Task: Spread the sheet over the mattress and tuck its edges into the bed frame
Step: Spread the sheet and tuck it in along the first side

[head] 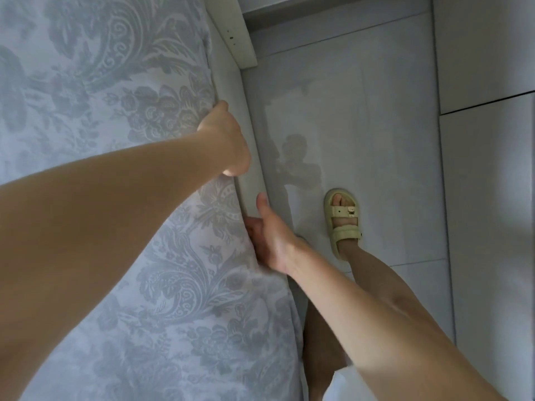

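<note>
The sheet (121, 117) covered the mattress, its edge running near to far along the bed frame (249, 157). Left hand (224, 140) gripped that edge; right hand (270, 241), nearer, pushed fingers (251, 227) into the gap.

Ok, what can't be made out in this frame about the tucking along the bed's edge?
- Left hand fingers: head view, curled over the sheet edge, so its grip is hidden.
- Right hand fingertips: buried between sheet and bed frame.
- Mattress: fully covered by the sheet.
- Bed's far sides: cut off by the picture's edges.

Soft, cool, even daylight; faint reflection on the glossy floor (376, 125); wide-angle bending at the edges; slight overall softness.
</note>
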